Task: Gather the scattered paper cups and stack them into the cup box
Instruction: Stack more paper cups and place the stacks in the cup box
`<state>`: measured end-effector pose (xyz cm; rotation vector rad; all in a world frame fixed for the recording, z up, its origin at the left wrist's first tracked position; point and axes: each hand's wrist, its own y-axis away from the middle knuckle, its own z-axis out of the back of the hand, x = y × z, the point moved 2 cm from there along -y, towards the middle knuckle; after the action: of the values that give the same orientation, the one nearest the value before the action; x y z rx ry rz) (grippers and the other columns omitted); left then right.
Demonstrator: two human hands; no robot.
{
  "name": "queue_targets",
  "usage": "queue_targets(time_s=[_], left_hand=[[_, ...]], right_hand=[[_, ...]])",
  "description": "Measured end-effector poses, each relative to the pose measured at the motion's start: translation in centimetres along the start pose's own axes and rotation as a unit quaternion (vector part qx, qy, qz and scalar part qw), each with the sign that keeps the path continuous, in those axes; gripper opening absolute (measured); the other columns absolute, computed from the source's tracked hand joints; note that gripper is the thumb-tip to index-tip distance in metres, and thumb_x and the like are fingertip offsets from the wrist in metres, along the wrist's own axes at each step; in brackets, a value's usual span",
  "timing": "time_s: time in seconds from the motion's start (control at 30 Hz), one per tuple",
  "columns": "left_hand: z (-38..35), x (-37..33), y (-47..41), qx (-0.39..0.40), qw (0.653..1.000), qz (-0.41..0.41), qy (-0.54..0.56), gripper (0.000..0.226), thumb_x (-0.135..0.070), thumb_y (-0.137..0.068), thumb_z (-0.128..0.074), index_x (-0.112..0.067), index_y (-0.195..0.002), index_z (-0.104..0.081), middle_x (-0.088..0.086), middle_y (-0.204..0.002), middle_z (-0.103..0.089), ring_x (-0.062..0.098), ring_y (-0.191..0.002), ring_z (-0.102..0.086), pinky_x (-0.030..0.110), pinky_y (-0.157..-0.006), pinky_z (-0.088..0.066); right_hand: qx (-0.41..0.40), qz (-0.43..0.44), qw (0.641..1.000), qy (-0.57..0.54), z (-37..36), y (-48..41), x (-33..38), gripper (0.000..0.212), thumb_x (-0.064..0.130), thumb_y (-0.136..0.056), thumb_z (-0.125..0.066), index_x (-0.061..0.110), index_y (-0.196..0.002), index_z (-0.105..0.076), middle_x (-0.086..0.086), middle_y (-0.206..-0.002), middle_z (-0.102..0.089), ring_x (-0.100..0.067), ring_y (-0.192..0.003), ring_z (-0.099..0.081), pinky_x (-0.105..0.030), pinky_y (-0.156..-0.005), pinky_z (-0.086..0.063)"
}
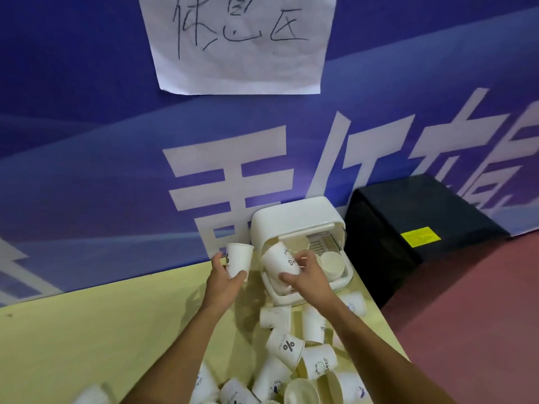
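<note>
My left hand (224,279) holds an upright white paper cup (237,259) with a "%" print, just left of the cup box. My right hand (306,275) grips another white cup (280,262), tilted with its mouth toward the box opening. The white plastic cup box (287,218) stands at the table's far edge with its lid raised; several cups (332,262) lie stacked inside. Several more paper cups (287,346) lie scattered on their sides on the table near me, below my forearms.
The yellow table (87,330) meets a blue banner wall (116,141) with a handwritten paper sign (239,42). A black box (408,228) stands to the right of the cup box, beyond the table's right edge, on a reddish floor (481,301).
</note>
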<state>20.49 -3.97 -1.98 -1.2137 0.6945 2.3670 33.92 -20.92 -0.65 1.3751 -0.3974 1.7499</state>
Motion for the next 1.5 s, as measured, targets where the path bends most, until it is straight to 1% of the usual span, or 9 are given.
queue_targets(time_s=[0.13,0.37,0.5,0.67,0.83,1.03,1.23,1.4,1.5], left_hand=[[-1.7,-1.4,1.6,0.024,0.999,-0.031,-0.020,0.076,-0.029,-0.080,-0.067,-0.030,-0.142,-0.024,0.006,-0.124,-0.057,0.027,-0.100,-0.060,0.038,-0.082,-0.052],[-4.2,-2.1,3.1,0.049,0.997,-0.056,-0.030,0.076,-0.031,-0.081,-0.069,-0.031,-0.144,-0.026,0.005,-0.128,-0.057,0.024,-0.104,-0.060,0.037,-0.087,-0.051],[-4.7,-1.9,3.5,0.049,0.997,-0.057,-0.033,0.074,-0.028,-0.082,-0.069,-0.032,-0.144,-0.028,0.004,-0.129,-0.056,0.022,-0.105,-0.059,0.033,-0.082,-0.049],[-4.6,-1.3,3.5,0.043,0.997,-0.046,-0.045,0.074,-0.028,-0.082,-0.069,-0.030,-0.144,-0.030,0.004,-0.126,-0.055,0.021,-0.103,-0.059,0.034,-0.084,-0.050],[-5.1,-0.2,3.8,0.035,0.998,-0.024,-0.040,0.073,-0.024,-0.084,-0.070,-0.027,-0.145,-0.030,0.002,-0.125,-0.053,0.019,-0.102,-0.058,0.028,-0.078,-0.045],[-5.6,0.8,4.1,0.036,0.999,-0.012,-0.035,0.071,-0.024,-0.083,-0.070,-0.031,-0.143,-0.032,-0.002,-0.124,-0.054,0.016,-0.099,-0.059,0.023,-0.069,-0.045],[-4.9,0.2,3.9,0.034,0.999,-0.016,-0.018,0.065,-0.023,-0.081,-0.073,-0.029,-0.137,-0.040,-0.006,-0.121,-0.056,0.011,-0.097,-0.061,0.017,-0.064,-0.044],[-4.9,-0.7,3.9,0.054,0.998,-0.027,-0.005,0.061,-0.025,-0.081,-0.074,-0.030,-0.133,-0.042,-0.010,-0.118,-0.056,0.002,-0.094,-0.058,0.014,-0.065,-0.042],[-4.7,-0.7,3.9,0.062,0.998,-0.029,-0.003,0.062,-0.025,-0.080,-0.074,-0.030,-0.133,-0.042,-0.011,-0.119,-0.055,0.002,-0.096,-0.058,0.015,-0.066,-0.043]], right_hand=[[-0.034,-0.013,0.998,-0.058,4.5,0.0,-1.9,0.074,0.008,-0.079,-0.077,0.032,-0.136,-0.038,0.001,-0.115,-0.059,-0.011,-0.093,-0.063,-0.023,-0.069,-0.051],[-0.098,-0.018,0.994,-0.040,9.1,-1.3,-5.3,0.064,0.009,-0.080,-0.079,0.019,-0.137,-0.049,0.004,-0.112,-0.060,-0.006,-0.092,-0.058,-0.016,-0.067,-0.043],[-0.105,-0.021,0.994,-0.015,9.3,-3.0,-5.9,0.075,0.004,-0.078,-0.079,0.020,-0.141,-0.042,0.000,-0.121,-0.056,-0.016,-0.105,-0.058,-0.027,-0.079,-0.049],[-0.118,-0.015,0.992,0.039,9.5,-5.4,-7.1,0.075,0.023,-0.066,-0.081,0.030,-0.131,-0.045,-0.001,-0.120,-0.055,-0.019,-0.100,-0.062,-0.045,-0.085,-0.058],[-0.127,-0.004,0.991,0.048,9.3,-6.6,-7.8,0.064,0.019,-0.069,-0.083,0.037,-0.117,-0.045,0.007,-0.112,-0.062,-0.016,-0.103,-0.062,-0.044,-0.089,-0.056],[-0.151,-0.023,0.982,0.109,8.5,-6.8,-8.7,0.071,0.026,-0.072,-0.085,0.025,-0.131,-0.046,0.001,-0.116,-0.060,-0.022,-0.110,-0.058,-0.046,-0.092,-0.053],[-0.164,-0.021,0.983,0.086,8.3,-6.2,-8.8,0.079,0.025,-0.072,-0.086,0.023,-0.140,-0.045,0.000,-0.133,-0.058,-0.022,-0.123,-0.055,-0.045,-0.100,-0.051],[-0.158,-0.020,0.981,0.114,8.1,-5.5,-7.9,0.075,0.036,-0.076,-0.082,0.027,-0.140,-0.045,0.001,-0.136,-0.055,-0.023,-0.126,-0.053,-0.045,-0.100,-0.051],[-0.190,-0.033,0.968,0.158,8.3,-5.2,-7.8,0.068,0.030,-0.080,-0.078,0.022,-0.139,-0.045,-0.004,-0.137,-0.049,-0.026,-0.126,-0.050,-0.046,-0.098,-0.051]])
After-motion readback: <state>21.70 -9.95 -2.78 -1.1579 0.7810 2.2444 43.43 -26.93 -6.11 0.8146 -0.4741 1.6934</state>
